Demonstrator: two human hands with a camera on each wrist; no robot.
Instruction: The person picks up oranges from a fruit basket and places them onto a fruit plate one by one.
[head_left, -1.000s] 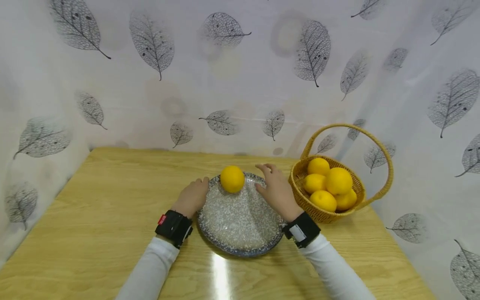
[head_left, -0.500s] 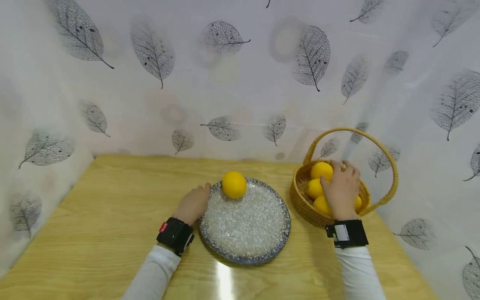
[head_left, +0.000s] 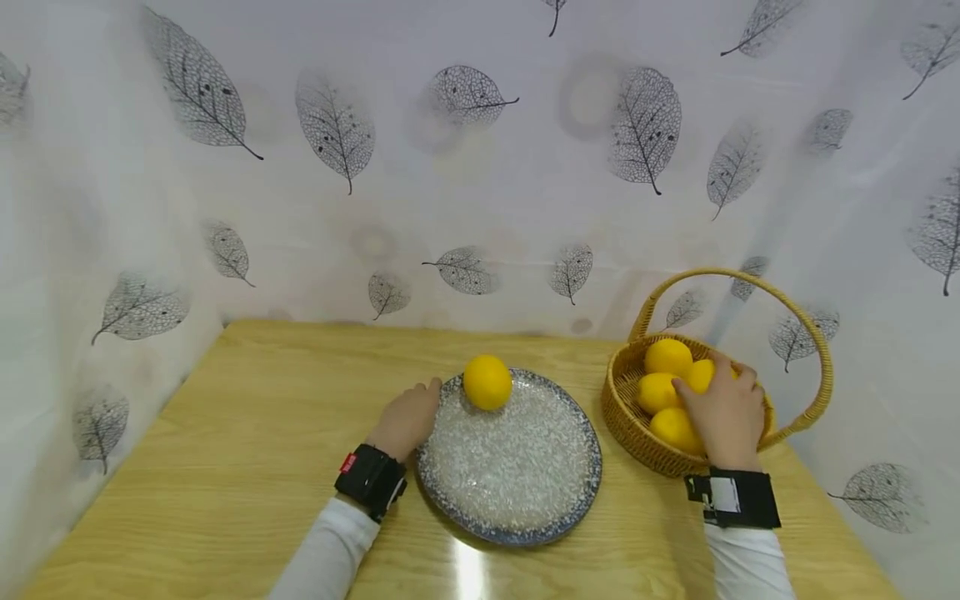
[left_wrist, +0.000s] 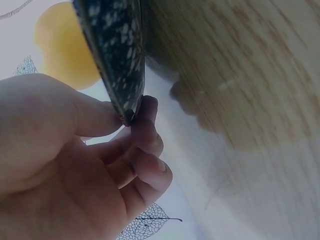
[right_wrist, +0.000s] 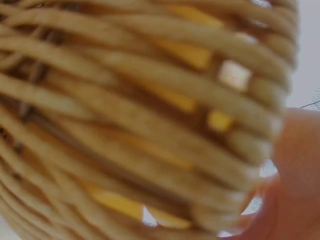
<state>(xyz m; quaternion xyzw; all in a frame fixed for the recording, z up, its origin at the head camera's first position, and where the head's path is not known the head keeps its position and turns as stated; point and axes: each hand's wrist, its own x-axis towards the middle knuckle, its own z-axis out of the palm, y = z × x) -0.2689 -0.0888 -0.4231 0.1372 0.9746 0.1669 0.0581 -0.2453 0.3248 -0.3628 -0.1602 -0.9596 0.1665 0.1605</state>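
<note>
A single orange (head_left: 487, 382) sits on the far left part of a speckled grey plate (head_left: 517, 475) with a dark rim. My left hand (head_left: 408, 419) pinches the plate's left edge; in the left wrist view, the thumb lies on one face of the plate rim (left_wrist: 117, 55) and fingers on the other. To the right, my right hand (head_left: 726, 423) reaches into a wicker basket (head_left: 626, 421), its thumb and fingers curled round an orange (head_left: 701, 375) among several others. The basket's woven side (right_wrist: 125, 105) hides most of that grip in the right wrist view.
The basket's tall handle (head_left: 821, 358) arches up behind and right of my right hand. Plate and basket both stand on a light wooden table (head_left: 247, 450). Behind it hangs a pale curtain (head_left: 480, 192) printed with leaves.
My right hand has moved from above the plate's right side into the basket and onto an orange. The left hand stays at the plate's edge. The head view has shifted slightly.
</note>
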